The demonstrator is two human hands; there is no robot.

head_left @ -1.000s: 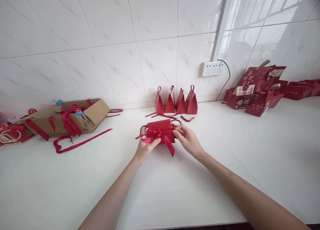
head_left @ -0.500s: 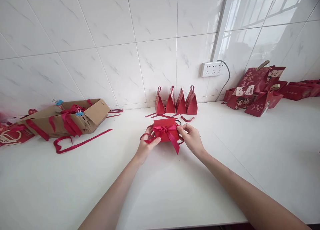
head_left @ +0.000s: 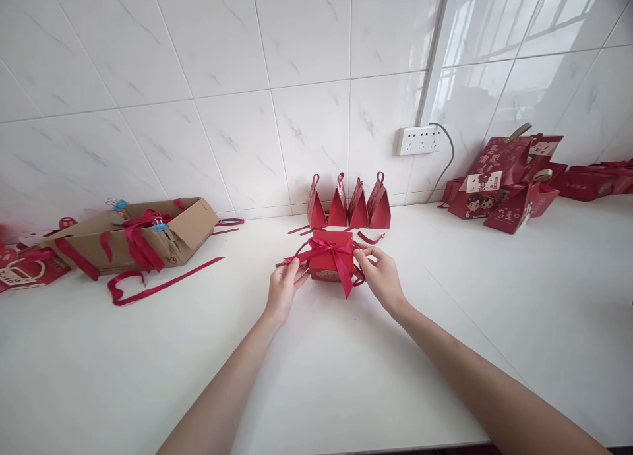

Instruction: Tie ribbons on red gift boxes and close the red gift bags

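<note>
A small red gift box (head_left: 325,265) with a gold print on its front stands on the white table between my hands. A dark red ribbon bow (head_left: 332,248) is tied across its top, one tail hanging down the front. My left hand (head_left: 283,289) is closed at the box's left side, thumb and finger pinching the ribbon's left part. At the right side, my right hand (head_left: 380,275) pinches the bow's right end between thumb and forefinger. Twisted red cord handles (head_left: 360,278) show at the box's sides, partly hidden by my fingers.
Several red triangular boxes (head_left: 378,208) stand by the tiled wall. On the left sits a cardboard box (head_left: 192,227) draped with ribbons, a loose ribbon (head_left: 168,283) before it. More red gift boxes (head_left: 507,178) are piled right, near a power strip (head_left: 419,140).
My left hand has let go of the box's front edge and shifted slightly left, now pinching the ribbon. The box has turned upright, showing its printed front. The right hand stays nearly in place.
</note>
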